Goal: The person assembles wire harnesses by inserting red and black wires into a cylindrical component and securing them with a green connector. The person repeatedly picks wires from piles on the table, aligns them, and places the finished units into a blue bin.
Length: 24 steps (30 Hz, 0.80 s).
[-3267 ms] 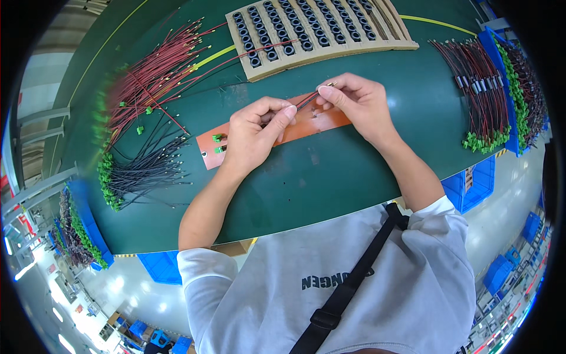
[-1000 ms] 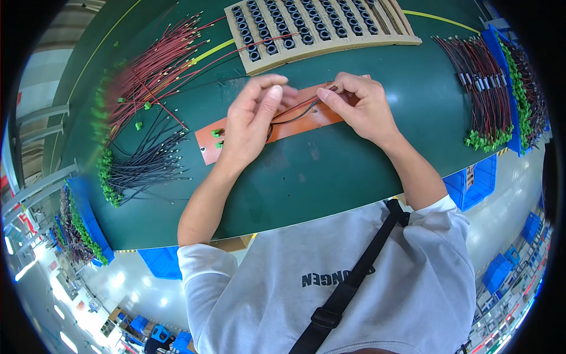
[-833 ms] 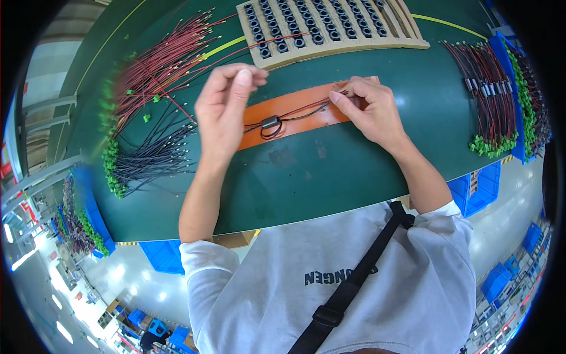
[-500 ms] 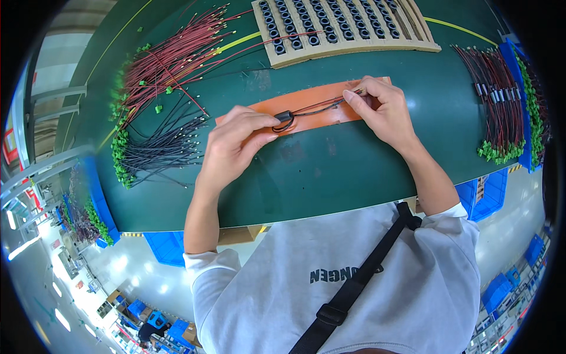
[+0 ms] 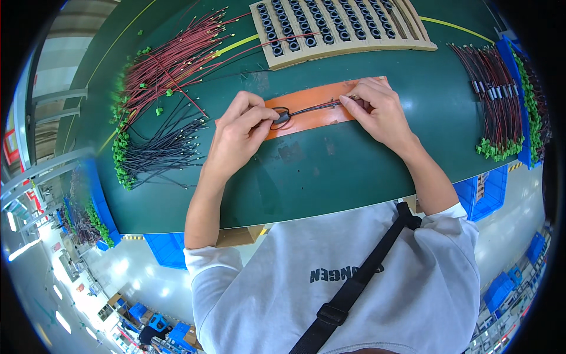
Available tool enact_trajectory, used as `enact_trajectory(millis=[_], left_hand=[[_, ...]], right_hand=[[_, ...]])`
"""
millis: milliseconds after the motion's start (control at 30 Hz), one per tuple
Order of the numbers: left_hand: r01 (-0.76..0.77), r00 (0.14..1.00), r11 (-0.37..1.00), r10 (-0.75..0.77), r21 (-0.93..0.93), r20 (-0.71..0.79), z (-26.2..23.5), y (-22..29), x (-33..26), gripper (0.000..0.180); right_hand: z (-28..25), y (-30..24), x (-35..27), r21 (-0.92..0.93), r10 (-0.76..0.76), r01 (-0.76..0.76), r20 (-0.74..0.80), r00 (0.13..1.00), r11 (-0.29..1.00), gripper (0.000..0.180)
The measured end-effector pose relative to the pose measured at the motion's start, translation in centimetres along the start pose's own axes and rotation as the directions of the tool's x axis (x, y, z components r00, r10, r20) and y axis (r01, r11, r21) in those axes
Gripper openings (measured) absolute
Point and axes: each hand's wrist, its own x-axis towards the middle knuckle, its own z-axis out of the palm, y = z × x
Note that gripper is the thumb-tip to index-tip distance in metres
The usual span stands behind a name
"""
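Observation:
My left hand (image 5: 239, 128) pinches a small black ferrite core (image 5: 282, 118) between thumb and fingertips. Thin wires (image 5: 315, 108), dark with a trace of red, loop around the core and run to the right. At their other end, my right hand (image 5: 380, 112) grips them between thumb and bent fingers, which hide the wire tips. Between the hands the wires are stretched nearly straight. Beneath them an orange strip (image 5: 315, 122) lies flat on the green table (image 5: 306, 200).
A cardboard tray (image 5: 354, 52) of black ring cores lies at the far side. Red wires (image 5: 171, 65) and black wires (image 5: 168, 144) with green connectors are heaped at left. Finished-looking wire bundles (image 5: 498, 106) lie at right beside a blue bin (image 5: 512, 65).
The wires have drawn closer together into a straighter line. The loop at the core has shifted, and my left hand has turned a little, its fingers more curled. The right hand has moved slightly left.

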Motion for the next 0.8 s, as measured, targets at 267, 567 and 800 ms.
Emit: enact_trajectory(millis=[267,567,800], left_hand=[[-0.104,0.993,0.987,0.110,0.125,-0.039,0.7,1.8,0.1,0.030],[-0.097,0.976,0.989,0.116,0.111,-0.183,4.1,1.1,0.8,0.021],[-0.005,0.989,1.000,0.006,0.010,-0.148,5.0,1.6,2.3,0.021]], right_hand=[[0.2,-0.3,-0.1,-0.200,-0.060,0.052,-0.036,0.998,0.978,0.015],[0.2,-0.6,0.5,-0.120,-0.090,0.096,0.055,0.994,0.988,0.019],[0.0,0.4,0.2,-0.092,-0.119,0.120,0.022,0.993,0.988,0.017]])
